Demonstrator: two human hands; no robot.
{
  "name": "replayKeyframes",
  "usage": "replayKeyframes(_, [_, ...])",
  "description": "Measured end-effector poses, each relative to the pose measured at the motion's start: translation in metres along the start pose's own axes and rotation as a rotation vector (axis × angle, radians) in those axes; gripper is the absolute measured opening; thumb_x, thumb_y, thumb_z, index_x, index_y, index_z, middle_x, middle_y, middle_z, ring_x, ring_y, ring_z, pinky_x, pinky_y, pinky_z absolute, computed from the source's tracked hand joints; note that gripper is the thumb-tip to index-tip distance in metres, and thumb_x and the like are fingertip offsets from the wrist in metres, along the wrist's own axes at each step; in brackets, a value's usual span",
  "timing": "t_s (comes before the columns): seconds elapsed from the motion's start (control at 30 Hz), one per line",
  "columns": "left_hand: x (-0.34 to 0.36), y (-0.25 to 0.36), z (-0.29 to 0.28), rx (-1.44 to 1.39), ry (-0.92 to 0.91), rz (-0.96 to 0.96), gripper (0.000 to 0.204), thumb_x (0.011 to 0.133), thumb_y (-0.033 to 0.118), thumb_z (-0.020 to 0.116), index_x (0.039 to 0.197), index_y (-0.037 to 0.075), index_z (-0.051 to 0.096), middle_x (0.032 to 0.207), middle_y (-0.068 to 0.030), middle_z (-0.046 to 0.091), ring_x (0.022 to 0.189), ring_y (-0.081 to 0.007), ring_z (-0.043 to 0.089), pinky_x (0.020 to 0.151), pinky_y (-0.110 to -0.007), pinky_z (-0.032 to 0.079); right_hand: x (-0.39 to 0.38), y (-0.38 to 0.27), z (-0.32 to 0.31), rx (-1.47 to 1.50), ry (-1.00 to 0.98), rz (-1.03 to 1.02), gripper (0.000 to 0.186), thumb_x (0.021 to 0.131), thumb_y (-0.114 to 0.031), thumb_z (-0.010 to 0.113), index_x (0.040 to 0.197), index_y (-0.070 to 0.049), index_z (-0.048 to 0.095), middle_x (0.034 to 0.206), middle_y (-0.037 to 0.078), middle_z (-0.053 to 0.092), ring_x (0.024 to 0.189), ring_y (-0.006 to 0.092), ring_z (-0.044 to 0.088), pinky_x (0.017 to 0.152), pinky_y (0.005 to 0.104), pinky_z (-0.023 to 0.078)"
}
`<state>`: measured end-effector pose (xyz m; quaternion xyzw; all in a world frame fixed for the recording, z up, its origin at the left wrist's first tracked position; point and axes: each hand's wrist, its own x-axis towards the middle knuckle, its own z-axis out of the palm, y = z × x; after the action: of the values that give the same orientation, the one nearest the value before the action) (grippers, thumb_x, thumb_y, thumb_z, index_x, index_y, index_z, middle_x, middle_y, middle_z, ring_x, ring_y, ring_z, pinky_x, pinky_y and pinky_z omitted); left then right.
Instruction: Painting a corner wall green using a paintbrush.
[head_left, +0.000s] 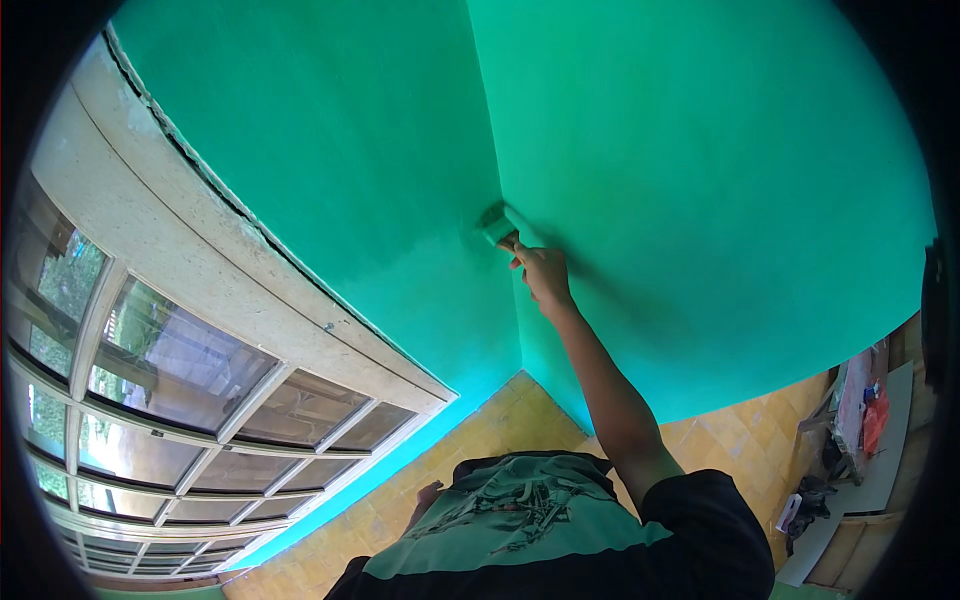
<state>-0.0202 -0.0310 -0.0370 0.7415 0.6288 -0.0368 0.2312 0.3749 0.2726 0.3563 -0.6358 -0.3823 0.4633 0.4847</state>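
My right hand [543, 272] is closed round the handle of a paintbrush [497, 228], arm stretched out ahead. The brush head, green with paint, is at the left wall [330, 130], right beside the inner corner. Around and above it the paint on that wall looks darker green; lower down it is paler turquoise. The right wall [700, 200] is green too, and the arm's shadow falls on it. Low beside my shirt, my left hand [428, 493] hangs away from the walls. Its fingers are too small and partly hidden to make out.
A white-framed window [190, 360] with many panes fills the left side, with a cracked plaster edge [250, 215] along its frame. Yellow-brown tiles [725, 440] cover the floor. At the far right, a red item [876, 420] and dark plastic bags [812, 505] lie among boards.
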Motion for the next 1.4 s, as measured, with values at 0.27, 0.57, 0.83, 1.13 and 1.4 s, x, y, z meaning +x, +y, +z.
replayKeyframes(0.27, [0.002, -0.018, 0.036, -0.582, -0.218, -0.378, 0.053, 0.083, 0.050, 0.065, 0.121, 0.014, 0.061, 0.123, -0.0071, 0.064, 0.112, -0.0283, 0.061, 0.092, -0.039, 0.048, 0.014, 0.052, 0.005, 0.345, -0.160, 0.281, 0.043, 0.094, -0.047, 0.051, 0.085, -0.007, 0.064, 0.049, -0.005, 0.025, 0.038, 0.0091, 0.019, 0.039, 0.0278, 0.019])
replayKeyframes(0.57, [-0.071, -0.029, 0.021, 0.089, 0.019, -0.012, 0.039, 0.089, 0.035, 0.060, 0.120, 0.010, 0.061, 0.122, -0.0079, 0.065, 0.110, -0.0250, 0.062, 0.091, -0.037, 0.049, 0.020, 0.122, 0.025, 0.285, -0.144, 0.613, 0.042, 0.094, -0.045, 0.051, 0.082, -0.006, 0.064, 0.052, -0.003, 0.032, 0.039, 0.0114, 0.022, 0.040, 0.0291, 0.021])
replayKeyframes(0.83, [-0.078, -0.039, 0.038, -0.069, -0.153, -0.127, 0.037, 0.092, 0.029, 0.058, 0.121, 0.007, 0.059, 0.123, -0.0094, 0.063, 0.110, -0.0254, 0.062, 0.090, -0.038, 0.051, -0.016, -0.006, 0.013, 0.072, -0.060, 0.100, 0.039, 0.094, -0.038, 0.056, 0.075, -0.005, 0.061, 0.052, -0.003, 0.036, 0.040, 0.0062, 0.023, 0.037, 0.0246, 0.018])
replayKeyframes(1.13, [-0.021, -0.014, 0.013, -0.437, -0.223, -0.229, 0.036, 0.093, 0.020, 0.053, 0.123, -0.001, 0.054, 0.127, -0.0145, 0.058, 0.108, -0.0291, 0.063, 0.086, -0.041, 0.054, -0.014, 0.027, 0.045, 0.226, -0.252, -0.212, 0.042, 0.093, -0.047, 0.057, 0.078, -0.008, 0.061, 0.051, -0.006, 0.033, 0.040, 0.0042, 0.026, 0.037, 0.0244, 0.021])
replayKeyframes(1.4, [0.002, -0.037, 0.049, -0.100, -0.283, -0.093, 0.035, 0.094, 0.009, 0.045, 0.124, -0.008, 0.050, 0.128, -0.0193, 0.054, 0.106, -0.0323, 0.064, 0.083, -0.042, 0.057, -0.011, 0.146, 0.042, -0.160, -0.175, 0.303, 0.043, 0.092, -0.048, 0.056, 0.074, -0.009, 0.059, 0.051, -0.003, 0.038, 0.036, 0.0079, 0.029, 0.034, 0.0275, 0.022])
